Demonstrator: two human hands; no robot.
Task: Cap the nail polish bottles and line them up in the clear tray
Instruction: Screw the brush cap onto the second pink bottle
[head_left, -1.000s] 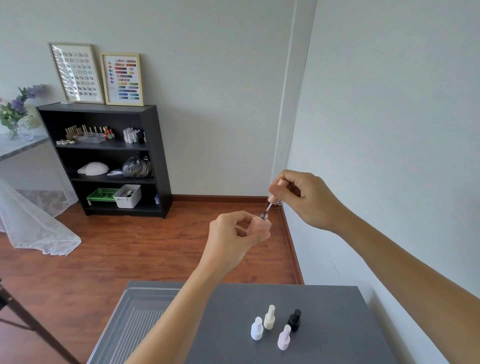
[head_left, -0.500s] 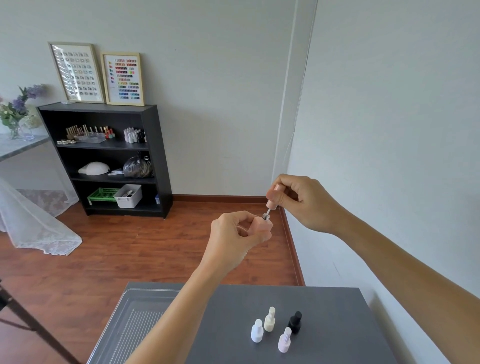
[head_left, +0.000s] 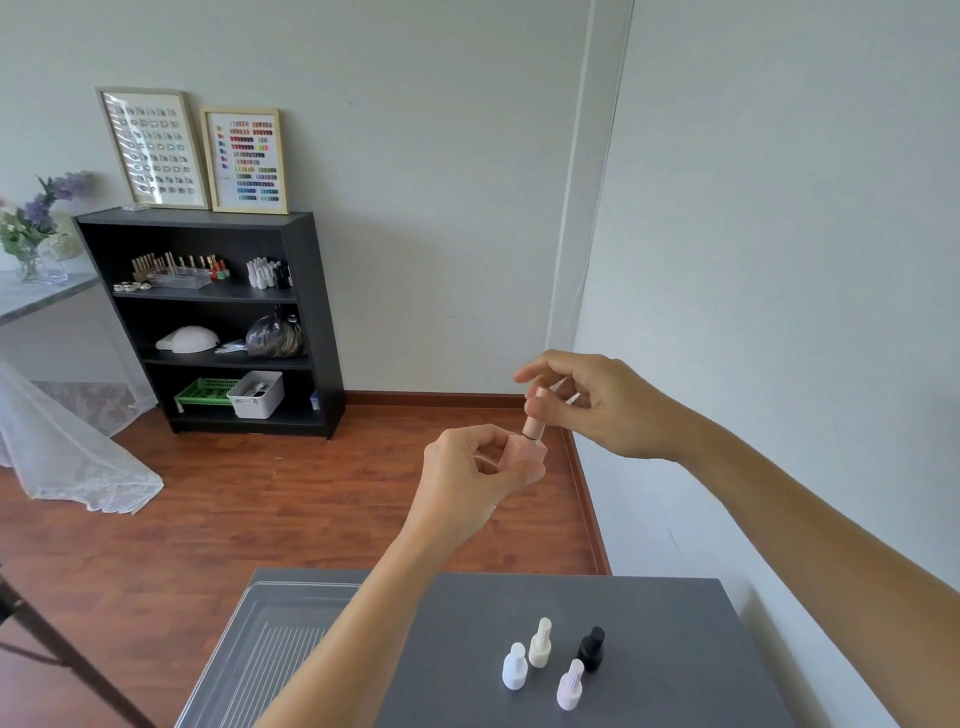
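Nearest on the grey table, four capped bottles are seen standing upright in a loose cluster: a white bottle, a cream bottle, a lilac bottle and a black bottle. None has been placed in the clear tray, which lies at the table's left edge.

Above and beyond the table, the pink bottle is held in mid-air by the left hand, its grip closed round the body. The pink cap is seated on the neck, a thin dark line showing at the joint. The right hand has its grip pinched on the cap's upper part, the remaining fingers spread.

The step in hand is judged to be tightening. The bottle should be kept upright and steady while the cap is turned straight on its axis until the dark line closes; cross-threading is the risk if it is tilted. Only then should the bottle be carried down to the tray.
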